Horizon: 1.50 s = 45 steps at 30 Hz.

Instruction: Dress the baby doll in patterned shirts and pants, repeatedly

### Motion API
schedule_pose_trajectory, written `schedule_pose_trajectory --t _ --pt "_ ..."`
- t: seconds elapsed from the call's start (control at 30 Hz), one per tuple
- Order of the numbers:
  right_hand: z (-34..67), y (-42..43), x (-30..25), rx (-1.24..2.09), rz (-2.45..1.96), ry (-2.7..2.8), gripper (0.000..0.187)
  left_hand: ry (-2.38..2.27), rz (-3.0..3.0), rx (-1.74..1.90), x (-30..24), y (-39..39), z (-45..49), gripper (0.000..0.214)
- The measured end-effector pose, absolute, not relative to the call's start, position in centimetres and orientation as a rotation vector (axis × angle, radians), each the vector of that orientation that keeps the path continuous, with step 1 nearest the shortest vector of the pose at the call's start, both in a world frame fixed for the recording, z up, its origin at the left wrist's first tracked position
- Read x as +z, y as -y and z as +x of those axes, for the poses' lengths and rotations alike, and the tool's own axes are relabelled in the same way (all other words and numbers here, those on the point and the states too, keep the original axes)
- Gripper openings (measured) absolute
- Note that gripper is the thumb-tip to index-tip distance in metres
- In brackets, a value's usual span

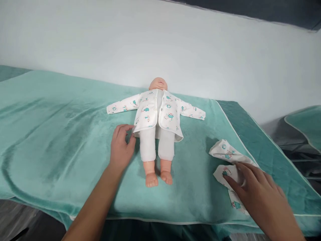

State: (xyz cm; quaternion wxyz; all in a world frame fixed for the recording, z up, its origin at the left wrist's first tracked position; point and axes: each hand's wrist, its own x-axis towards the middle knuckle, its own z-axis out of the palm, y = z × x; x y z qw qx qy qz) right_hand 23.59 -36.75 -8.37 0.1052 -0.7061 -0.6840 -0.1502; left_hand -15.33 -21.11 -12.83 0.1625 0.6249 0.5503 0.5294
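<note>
A baby doll (pixel 150 147) lies on its back, feet toward me, its torso and upper legs white. It wears a white baby jacket (pixel 146 110) with a teal animal print, both sleeves spread out and the front unfastened. At the jacket's lower hem on the left side is my left hand (pixel 122 145), thumb and fingers apart, fingertips touching the edge. To the right of the doll, my right hand (pixel 260 190) has its thumb and fingers closed on matching printed baby pants (pixel 227 152). Part of the pants is hidden under that hand.
A teal plush sheet (pixel 62 134) covers the table, with folds on the left. Its front edge hangs near me. Behind the doll's head rises a white wall (pixel 150 40). Another teal-covered surface (pixel 306 124) stands at the far right beyond a gap.
</note>
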Motion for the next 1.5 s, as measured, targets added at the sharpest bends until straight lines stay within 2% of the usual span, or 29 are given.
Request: schedule_pose_trajectory --t 0.17,0.27,0.37,0.53,0.67,0.73,0.87,0.93,1.0,1.07,1.23,1.3,1.5 --pt "25.2 38.3 -9.9 -0.401 -1.978 2.193 0.052 -1.536 1.865 1.410 -12.7 22.2 -15.3 0.019" --pt "25.1 37.3 -10.2 -0.320 -1.991 2.171 0.039 -1.499 1.854 1.334 -12.6 23.0 -15.3 0.018" --pt "23.8 35.2 -8.5 -0.063 -2.029 2.015 0.028 -1.431 1.773 1.323 -12.2 24.2 -14.9 0.018" --pt "16.3 31.5 -2.4 0.587 -1.750 1.563 0.033 -1.175 1.533 1.294 -9.5 26.9 -12.7 0.019" --pt "9.8 28.9 1.3 1.002 -1.298 1.332 0.031 -0.814 1.526 1.207 -5.5 28.1 -11.3 0.051" --pt "7.7 27.7 2.2 1.085 -1.133 1.383 0.029 -0.723 1.589 1.227 -3.5 28.1 -11.4 0.059" --pt "5.4 25.7 3.0 0.913 -1.070 1.532 0.031 -0.736 1.701 1.203 -1.3 28.3 -11.8 0.084" --pt "4.8 25.2 3.2 0.751 -1.046 1.620 0.037 -0.830 1.731 1.197 -1.4 28.6 -11.6 0.102" --pt "4.4 24.9 3.4 0.579 -0.986 1.745 0.043 -0.932 1.741 1.259 -2.0 28.9 -11.2 0.113" --pt "4.4 24.8 3.6 0.425 -0.931 1.901 0.039 -0.994 1.745 1.342 -2.6 28.9 -11.0 0.104" --pt "5.8 24.8 4.4 0.195 -0.895 2.202 0.018 -0.983 1.683 1.472 -2.2 28.5 -12.1 0.048" --pt "6.5 25.1 4.8 0.181 -0.880 2.260 0.017 -0.933 1.556 1.487 -1.5 28.7 -12.5 0.040" --pt "7.1 26.8 4.9 0.140 -0.868 2.329 0.021 -0.787 1.329 1.490 -0.2 29.8 -12.9 0.036"
